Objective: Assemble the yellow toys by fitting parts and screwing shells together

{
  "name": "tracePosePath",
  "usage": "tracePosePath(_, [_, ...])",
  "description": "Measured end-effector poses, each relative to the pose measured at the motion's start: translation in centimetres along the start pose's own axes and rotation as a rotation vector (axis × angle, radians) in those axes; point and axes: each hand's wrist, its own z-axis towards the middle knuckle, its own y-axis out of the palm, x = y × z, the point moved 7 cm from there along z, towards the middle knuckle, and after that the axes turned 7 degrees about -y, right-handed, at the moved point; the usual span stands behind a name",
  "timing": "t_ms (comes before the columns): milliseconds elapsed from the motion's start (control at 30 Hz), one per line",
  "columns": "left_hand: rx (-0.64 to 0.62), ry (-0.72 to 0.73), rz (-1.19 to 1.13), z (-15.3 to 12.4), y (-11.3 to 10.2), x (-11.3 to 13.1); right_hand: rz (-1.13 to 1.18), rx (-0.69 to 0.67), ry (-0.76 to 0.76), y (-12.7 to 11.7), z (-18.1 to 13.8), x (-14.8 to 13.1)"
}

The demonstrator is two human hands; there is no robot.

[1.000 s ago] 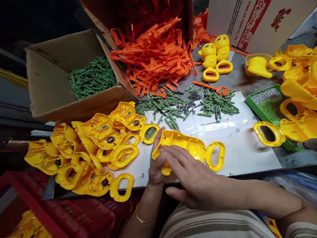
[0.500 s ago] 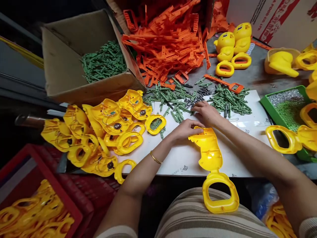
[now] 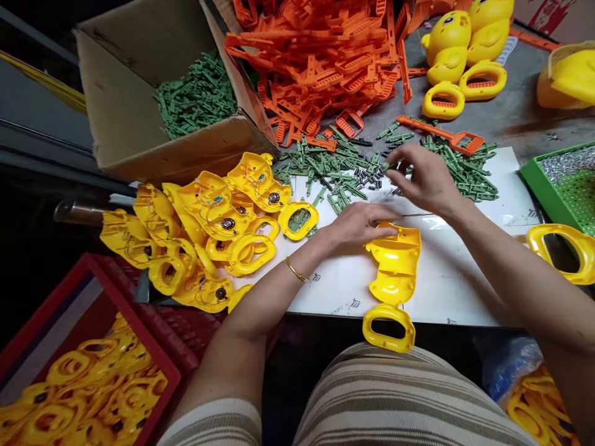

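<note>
A yellow plastic duck shell half (image 3: 397,266) lies hollow side up at the table's front, its loop handle over the edge. My left hand (image 3: 356,224) is at its top end, thumb on the rim and other fingers partly blurred, holding it there. My right hand (image 3: 421,176) is raised above the small parts, thumb and fingertips bent together; whatever is between them is too small to make out. Below its fingertips lie small black pieces (image 3: 369,178) among loose green plastic parts (image 3: 320,161). Another pile of green parts (image 3: 474,170) is behind the right hand.
Wired yellow shell halves (image 3: 199,204) are heaped at left, before a cardboard box (image 3: 186,152) of green parts. Orange parts (image 3: 320,62) pile up behind. Yellow ducks (image 3: 449,46) stand at back right, a green tray (image 3: 542,179) at right. A red crate (image 3: 162,384) holds yellow shells.
My right hand has lifted up and to the right, away from the left hand and the small parts. The shell half's handle has swung left. The view has shifted slightly.
</note>
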Motion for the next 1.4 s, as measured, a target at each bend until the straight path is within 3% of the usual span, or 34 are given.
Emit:
tracePosePath(67, [0.189,0.036,0.075,-1.3,-2.3,-0.3,0.265,0.182,0.089,-2.1,-0.8,0.0])
tracePosePath(167, [0.451,-0.010,0.256,-4.4,-6.1,-2.0,0.580,0.349,0.268,-3.7,-3.0,-0.3])
tracePosePath(233, [0.388,0.005,0.429,-5.6,-6.3,-2.7,0.723,0.385,0.372,-3.7,-4.5,-0.6])
tracePosePath(333, [0.191,0.027,0.620,-6.0,-4.5,-3.4,0.917,0.356,0.519,-2.2,-6.5,-0.5])
tracePosePath(433, [0.134,0.015,0.662,-5.5,-3.5,-3.5,1.076,0.321,0.688,-0.3,-8.2,0.4])
tracePosePath(533, [0.245,0.013,0.543,-5.0,-3.9,-3.1,1.157,0.310,0.803,0.5,-9.6,1.0])
tracePosePath(667, [0.574,-0.116,0.089,-5.4,-4.6,-2.7,1.170,0.271,0.847,0.8,-10.8,0.8])
tracePosePath(733, [0.593,-0.170,-0.154,-5.2,-3.0,-2.3,1.193,0.272,0.841,1.0,-11.1,0.5])
tracePosePath(800, [0.503,-0.152,-0.249,-4.6,-0.5,-1.0,1.217,0.312,0.819,1.0,-11.2,0.2])
tracePosePath(933, [0.430,-0.048,-0.084,-4.4,2.5,1.2,1.209,0.315,0.789,0.6,-11.8,-0.3])
tracePosePath(1067, [0.589,-0.069,0.004,-6.2,3.0,1.3,1.105,0.230,0.729,-0.3,-12.7,-1.2])
tracePosePath(1233, [0.761,-0.225,-0.323,-7.3,3.5,-0.1,0.624,0.273,0.535,-2.0,-13.3,-2.7])
tracePosePath(1400, [0.795,-0.217,-0.459,-6.6,4.0,-0.2,0.206,0.194,0.357,-0.9,-13.2,-3.5])
